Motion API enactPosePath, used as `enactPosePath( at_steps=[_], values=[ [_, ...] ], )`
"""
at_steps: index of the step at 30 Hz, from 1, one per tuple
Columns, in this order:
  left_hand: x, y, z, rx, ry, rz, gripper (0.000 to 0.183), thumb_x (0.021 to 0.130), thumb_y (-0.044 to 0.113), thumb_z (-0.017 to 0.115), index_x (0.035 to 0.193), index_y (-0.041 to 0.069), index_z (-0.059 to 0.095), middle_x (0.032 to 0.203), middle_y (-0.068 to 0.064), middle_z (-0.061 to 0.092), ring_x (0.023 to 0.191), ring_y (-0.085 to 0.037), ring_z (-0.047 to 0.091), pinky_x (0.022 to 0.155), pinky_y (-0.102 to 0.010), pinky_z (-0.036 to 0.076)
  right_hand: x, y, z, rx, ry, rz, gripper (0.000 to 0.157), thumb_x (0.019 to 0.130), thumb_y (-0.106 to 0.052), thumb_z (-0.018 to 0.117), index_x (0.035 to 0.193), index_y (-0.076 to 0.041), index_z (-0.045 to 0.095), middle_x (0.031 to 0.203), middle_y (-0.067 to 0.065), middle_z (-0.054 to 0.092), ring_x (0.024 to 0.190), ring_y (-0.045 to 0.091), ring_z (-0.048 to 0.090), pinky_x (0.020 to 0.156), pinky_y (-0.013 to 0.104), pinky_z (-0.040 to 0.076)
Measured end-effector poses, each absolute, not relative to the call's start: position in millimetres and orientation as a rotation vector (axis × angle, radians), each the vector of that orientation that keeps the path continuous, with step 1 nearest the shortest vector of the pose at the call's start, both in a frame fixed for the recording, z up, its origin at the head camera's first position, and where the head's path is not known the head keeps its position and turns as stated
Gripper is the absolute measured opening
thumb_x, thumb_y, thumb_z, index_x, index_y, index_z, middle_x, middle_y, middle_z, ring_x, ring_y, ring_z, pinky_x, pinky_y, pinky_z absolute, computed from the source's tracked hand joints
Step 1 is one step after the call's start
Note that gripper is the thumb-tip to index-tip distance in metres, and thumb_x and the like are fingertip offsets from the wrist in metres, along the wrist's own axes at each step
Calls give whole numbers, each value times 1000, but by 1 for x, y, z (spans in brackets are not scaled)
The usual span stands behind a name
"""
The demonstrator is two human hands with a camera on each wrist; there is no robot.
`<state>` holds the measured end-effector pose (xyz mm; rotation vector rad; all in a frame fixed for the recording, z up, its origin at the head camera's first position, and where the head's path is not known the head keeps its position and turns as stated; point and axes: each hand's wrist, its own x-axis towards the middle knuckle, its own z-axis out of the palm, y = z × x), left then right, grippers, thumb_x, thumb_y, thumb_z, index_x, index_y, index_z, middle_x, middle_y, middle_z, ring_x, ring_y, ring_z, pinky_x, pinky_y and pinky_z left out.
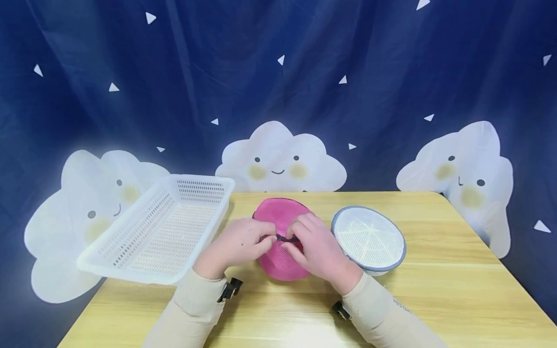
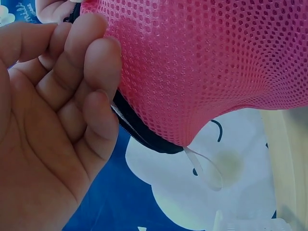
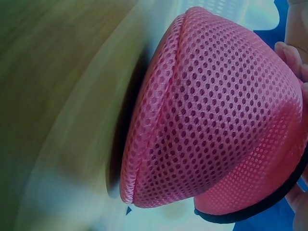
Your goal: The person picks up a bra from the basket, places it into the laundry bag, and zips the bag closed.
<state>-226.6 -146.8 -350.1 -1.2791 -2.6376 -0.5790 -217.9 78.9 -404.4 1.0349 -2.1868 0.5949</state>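
Note:
A pink mesh laundry bag (image 1: 285, 266) with a black zipper edge stands on the table between both hands. My left hand (image 1: 241, 241) pinches the dark zipper strip at the top of the bag from the left. From the right, my right hand (image 1: 319, 246) pinches the same strip, close to the left fingertips. In the left wrist view the black zipper (image 2: 149, 137) curves down past the curled fingers, with a thin pale loop hanging at its end. The right wrist view shows the bag's rounded mesh side (image 3: 216, 106) and seamed base near the tabletop.
A white perforated plastic basket (image 1: 126, 278) sits at the left, reaching over the table's edge. To the right of the hands lies a round white mesh bag (image 1: 370, 237) with a grey rim. Behind the wooden table (image 1: 457, 290) hangs a blue cloud-print curtain (image 1: 278, 87).

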Motion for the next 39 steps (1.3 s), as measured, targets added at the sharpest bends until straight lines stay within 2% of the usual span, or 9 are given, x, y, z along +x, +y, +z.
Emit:
enactPosePath(
  at_steps=[13,39],
  values=[
    [-225,-144,-352,-1331,-2580,-552,27,94,18,60,72,24,46,59,16,34,56,-4,40,55,-24,38,-215,76,-402,1044,-2112,609,16,88,-15,75,92,-10,60,95,-1,59,94,20,55,86,34,45],
    [-226,-146,-355,-1308,-2573,-509,29,93,18,61,71,24,44,59,16,33,56,-4,40,56,-25,38,-215,77,-403,1078,-2110,617,20,90,-16,76,90,-11,57,94,-1,57,92,19,55,85,32,46]
  ],
)
